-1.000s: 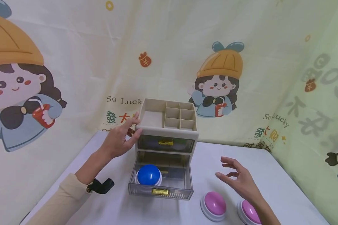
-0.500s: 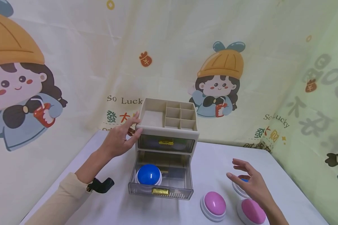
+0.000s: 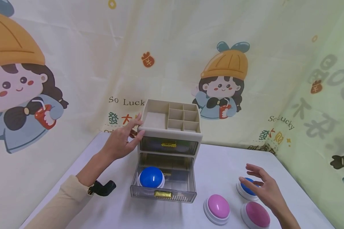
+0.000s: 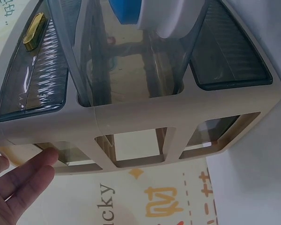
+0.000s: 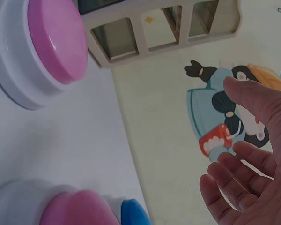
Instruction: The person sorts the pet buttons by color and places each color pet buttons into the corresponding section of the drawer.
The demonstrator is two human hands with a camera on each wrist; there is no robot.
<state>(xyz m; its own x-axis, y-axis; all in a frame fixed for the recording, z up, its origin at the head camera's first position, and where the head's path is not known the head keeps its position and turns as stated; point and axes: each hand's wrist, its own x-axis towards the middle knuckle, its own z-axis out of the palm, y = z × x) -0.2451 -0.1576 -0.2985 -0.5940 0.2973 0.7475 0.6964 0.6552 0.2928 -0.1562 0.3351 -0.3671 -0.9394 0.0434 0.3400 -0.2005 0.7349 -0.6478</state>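
Note:
A beige drawer organizer (image 3: pixel 170 134) stands on the table, its lower clear drawer (image 3: pixel 179 181) pulled out. Inside that drawer, at the left, sits a blue dome-topped push button (image 3: pixel 151 177) with a white base. My left hand (image 3: pixel 121 141) grips the organizer's upper left corner, thumb at the front edge and fingers along the side; the left wrist view shows fingertips (image 4: pixel 44 159) at a side opening. Over at the right, my right hand (image 3: pixel 265 187) is held over a second blue button (image 3: pixel 245 187), partly covering it, fingers loosely bent and nothing in them.
Two pink buttons (image 3: pixel 218 206) (image 3: pixel 257 214) with white bases sit on the white table (image 3: pixel 218 165), right of the drawer. The organizer's upper drawer (image 3: pixel 169 145) is closed and its top has divided compartments. A printed cloth (image 3: pixel 172 47) hangs behind.
My right hand has moved right and slightly toward me, uncovering the second blue button and more of the right pink one. The left hand stays on the organizer.

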